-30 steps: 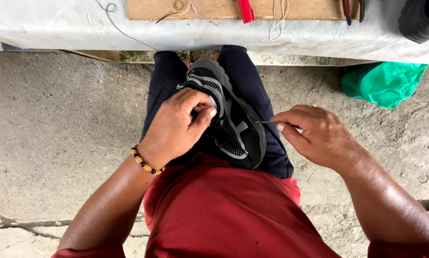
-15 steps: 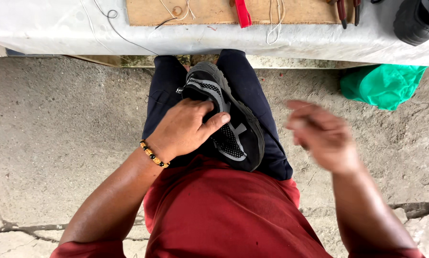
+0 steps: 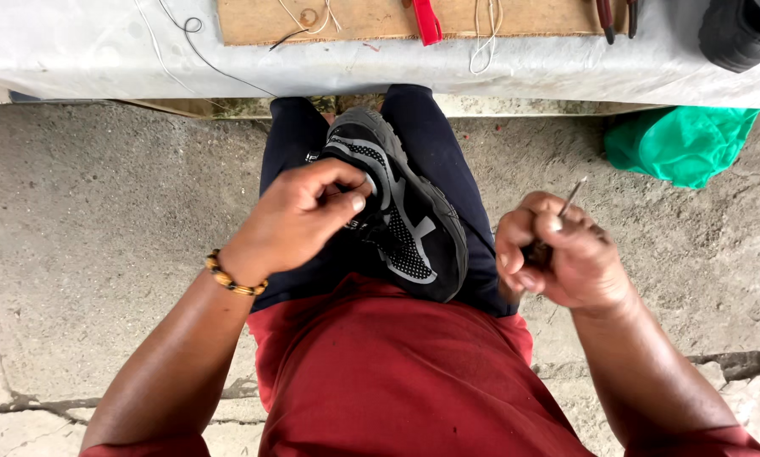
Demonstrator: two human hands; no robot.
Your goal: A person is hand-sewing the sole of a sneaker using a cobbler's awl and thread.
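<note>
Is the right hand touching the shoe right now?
No, the right hand is held clear of the black shoe, gripping a thin metal tool.

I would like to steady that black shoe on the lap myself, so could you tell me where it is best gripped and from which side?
Probably the upper around the collar, from the wearer's left, where the left hand already pinches it. The black shoe lies on its side across the lap with its thick sole turned right, towards the right hand and its thin metal tool, so the left leaves the stitching side free.
</note>
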